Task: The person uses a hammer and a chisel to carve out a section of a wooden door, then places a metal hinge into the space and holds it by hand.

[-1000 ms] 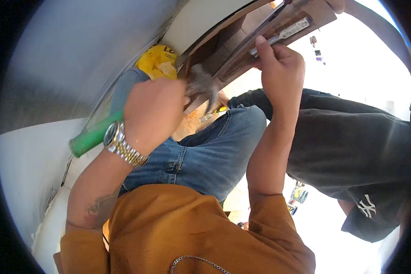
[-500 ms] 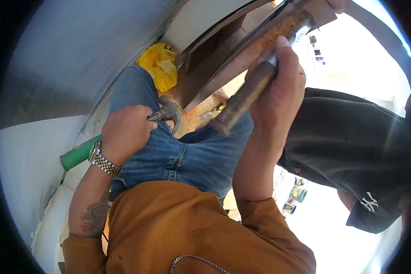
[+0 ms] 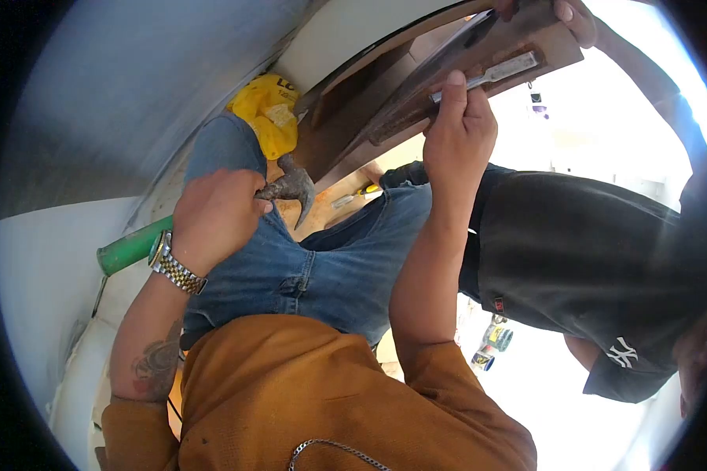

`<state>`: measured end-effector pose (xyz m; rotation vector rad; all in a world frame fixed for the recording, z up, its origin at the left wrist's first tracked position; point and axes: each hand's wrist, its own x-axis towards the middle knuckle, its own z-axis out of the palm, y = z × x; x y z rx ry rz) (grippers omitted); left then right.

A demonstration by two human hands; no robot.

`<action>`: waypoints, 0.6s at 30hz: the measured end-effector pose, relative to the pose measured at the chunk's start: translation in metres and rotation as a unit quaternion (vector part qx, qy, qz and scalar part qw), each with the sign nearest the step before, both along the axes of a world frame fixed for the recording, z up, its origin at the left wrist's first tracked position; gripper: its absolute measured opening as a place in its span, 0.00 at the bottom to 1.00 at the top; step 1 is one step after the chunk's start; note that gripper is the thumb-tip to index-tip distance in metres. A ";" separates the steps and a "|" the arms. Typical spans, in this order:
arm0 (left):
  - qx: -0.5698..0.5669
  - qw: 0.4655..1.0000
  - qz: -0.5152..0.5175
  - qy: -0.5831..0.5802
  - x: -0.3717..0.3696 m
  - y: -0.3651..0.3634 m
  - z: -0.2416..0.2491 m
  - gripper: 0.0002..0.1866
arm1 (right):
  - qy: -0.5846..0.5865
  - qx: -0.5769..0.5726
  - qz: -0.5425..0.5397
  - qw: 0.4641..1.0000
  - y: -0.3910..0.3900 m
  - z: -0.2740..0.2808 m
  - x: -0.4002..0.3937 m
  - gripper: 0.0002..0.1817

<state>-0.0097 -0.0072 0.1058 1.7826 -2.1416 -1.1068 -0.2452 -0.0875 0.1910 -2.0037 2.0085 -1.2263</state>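
Observation:
My left hand point(image 3: 216, 212) is closed round a claw hammer, near its head point(image 3: 292, 187); the green grip point(image 3: 133, 245) sticks out behind my wrist. My right hand point(image 3: 462, 129) grips a chisel point(image 3: 507, 68), thumb along its metal shank. The flat blade lies over a shallow recess cut in the edge of a brown wooden board point(image 3: 554, 47). I cannot make out the chisel's handle clearly against the wood. Another person's hand point(image 3: 577, 22) holds the board's far upper end.
A yellow plastic bag point(image 3: 265, 118) sits on the floor beyond my knee. A yellow-handled tool point(image 3: 365, 191) lies beneath the board. The other person, in a dark shirt point(image 3: 589, 251), is close on my right. Cans point(image 3: 495, 339) stand beyond my right arm.
My right hand has swung the chisel to lie flatter along the board, and the loose wood shavings in the recess are gone. The hammer has barely moved.

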 end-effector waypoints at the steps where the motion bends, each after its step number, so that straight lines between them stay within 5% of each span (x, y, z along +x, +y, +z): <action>1: -0.003 1.000 -0.009 0.001 0.000 -0.001 0.000 0.12 | 0.003 0.000 0.001 1.000 0.000 0.000 -0.001 0.24; 11: -0.047 0.998 -0.034 0.023 -0.014 -0.006 -0.001 0.13 | -0.051 0.027 0.001 0.998 0.000 -0.004 -0.006 0.22; 18: -0.102 0.991 -0.040 0.081 -0.044 -0.014 0.048 0.11 | -0.068 -0.016 0.045 0.997 -0.004 -0.011 -0.013 0.24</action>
